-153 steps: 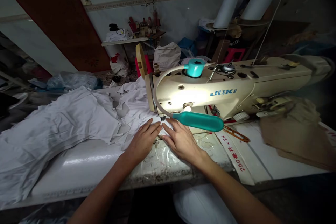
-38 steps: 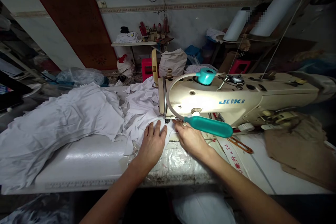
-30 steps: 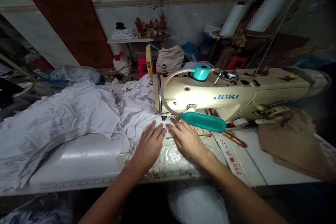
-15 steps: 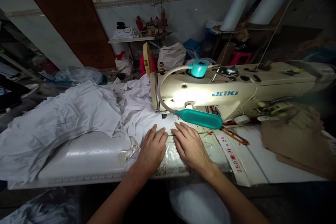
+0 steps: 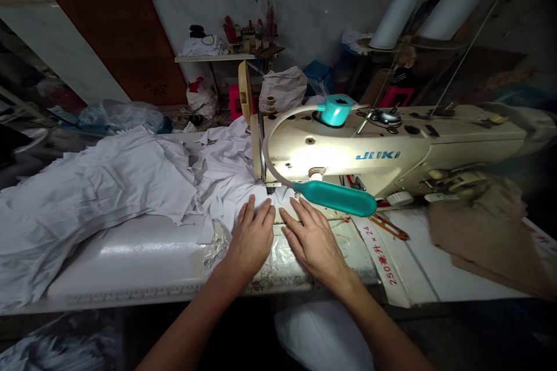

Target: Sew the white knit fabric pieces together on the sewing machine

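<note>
My left hand (image 5: 251, 239) lies flat, fingers stretched out over white fabric (image 5: 228, 171) in front of the sewing machine (image 5: 470, 148). Its fingertips are just short of the presser foot (image 5: 270, 190). My right hand (image 5: 317, 242) rests palm down to the right of it, fingers spread, with the fingertips at the edge of the fabric on the machine bed. The fabric runs under the foot and bunches to the left behind it. A teal lamp (image 5: 339, 198) on a bent neck hangs just beyond my right fingers.
A heap of white cloth pieces (image 5: 100, 185) covers the table's left side. Orange-handled thread snips (image 5: 389, 226), a paper strip with red writing (image 5: 383, 255) and folded brown cloth (image 5: 487, 243) lie at the right. Thread cones (image 5: 395, 17) stand behind the machine.
Both hands have slid slightly forward towards the presser foot, and less white fabric shows in front of it. The camera view has shifted a little.
</note>
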### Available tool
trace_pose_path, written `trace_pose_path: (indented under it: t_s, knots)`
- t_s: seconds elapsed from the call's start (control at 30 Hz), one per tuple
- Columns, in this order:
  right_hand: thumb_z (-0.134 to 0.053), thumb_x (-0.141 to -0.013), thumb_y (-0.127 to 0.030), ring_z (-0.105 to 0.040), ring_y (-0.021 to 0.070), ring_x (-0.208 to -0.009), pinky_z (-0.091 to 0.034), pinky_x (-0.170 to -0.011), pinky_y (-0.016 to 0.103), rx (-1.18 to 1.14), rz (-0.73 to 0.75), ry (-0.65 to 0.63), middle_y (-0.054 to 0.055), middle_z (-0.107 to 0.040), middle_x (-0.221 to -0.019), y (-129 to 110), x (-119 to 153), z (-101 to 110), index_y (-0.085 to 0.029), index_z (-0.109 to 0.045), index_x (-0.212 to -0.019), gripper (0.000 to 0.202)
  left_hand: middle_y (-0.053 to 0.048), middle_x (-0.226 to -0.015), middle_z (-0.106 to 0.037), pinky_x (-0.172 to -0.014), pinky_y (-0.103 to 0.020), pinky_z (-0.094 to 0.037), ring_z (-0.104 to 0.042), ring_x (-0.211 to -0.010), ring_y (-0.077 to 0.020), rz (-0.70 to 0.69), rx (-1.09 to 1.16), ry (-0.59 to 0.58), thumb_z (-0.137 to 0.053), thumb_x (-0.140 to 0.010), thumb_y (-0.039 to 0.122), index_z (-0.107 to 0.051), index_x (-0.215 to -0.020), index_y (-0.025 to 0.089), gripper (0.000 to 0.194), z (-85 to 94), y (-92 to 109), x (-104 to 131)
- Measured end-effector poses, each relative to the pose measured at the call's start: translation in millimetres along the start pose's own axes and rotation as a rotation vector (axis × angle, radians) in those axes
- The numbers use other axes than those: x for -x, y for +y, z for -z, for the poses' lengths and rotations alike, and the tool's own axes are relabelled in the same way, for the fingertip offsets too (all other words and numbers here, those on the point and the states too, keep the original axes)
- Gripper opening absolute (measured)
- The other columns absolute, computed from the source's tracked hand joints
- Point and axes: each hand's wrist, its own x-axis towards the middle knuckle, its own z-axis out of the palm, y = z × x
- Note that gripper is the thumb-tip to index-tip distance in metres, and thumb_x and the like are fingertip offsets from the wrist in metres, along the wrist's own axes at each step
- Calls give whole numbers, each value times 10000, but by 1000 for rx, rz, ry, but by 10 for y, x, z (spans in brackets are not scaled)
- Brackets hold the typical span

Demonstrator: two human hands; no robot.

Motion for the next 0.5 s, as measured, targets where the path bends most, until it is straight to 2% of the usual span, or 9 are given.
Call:
trace_pose_path:
  t_s: [0.1,0.27,0.33,0.43,0.5]
  knots:
    - [-515,-1062,-303,-483,334,-1436,-456,-1148,551,-96,-14,72,135,-558,-1529,-14,53,34,-240,-627,-1438,398,-116,-1601,-500,-1215,-591,-398,-276,-1574,-397,-4,19,19,-415,-1005,132,-566,-1473,146,492,5,-14,-14]
    - [-557,-1040,-251,-615,280,-1287,-514,-1095,466,-322,-111,228,100,-679,-1353,105,299,216,-246,-760,-1131,222,-117,-1587,-518,-1216,-576,-395,-307,-1555,-417,-16,-20,0,-415,-1007,149,-582,-1460,118,483,-4,-41,-31]
    - [-585,-1025,-245,-668,257,-1186,-552,-1028,421,-327,-189,323,88,-719,-1248,281,426,373,-247,-765,-1048,181,-123,-1575,-531,-1209,-575,-401,-322,-1547,-427,-28,-41,10,-426,-998,154,-592,-1451,111,484,-35,-60,-30]
    - [-612,-1006,-252,-710,237,-1032,-581,-941,392,-213,-291,520,80,-741,-1085,696,613,692,-237,-751,-963,146,-136,-1548,-559,-1174,-592,-432,-357,-1522,-451,-65,-63,65,-429,-991,171,-609,-1435,101,484,-118,-110,-21]
    - [-607,-1010,-272,-707,247,-1045,-571,-981,418,-71,-339,644,97,-738,-1080,1011,730,909,-218,-748,-994,151,-141,-1529,-577,-1146,-598,-457,-386,-1501,-465,-91,-71,110,-430,-991,189,-614,-1426,95,482,-185,-150,-19]
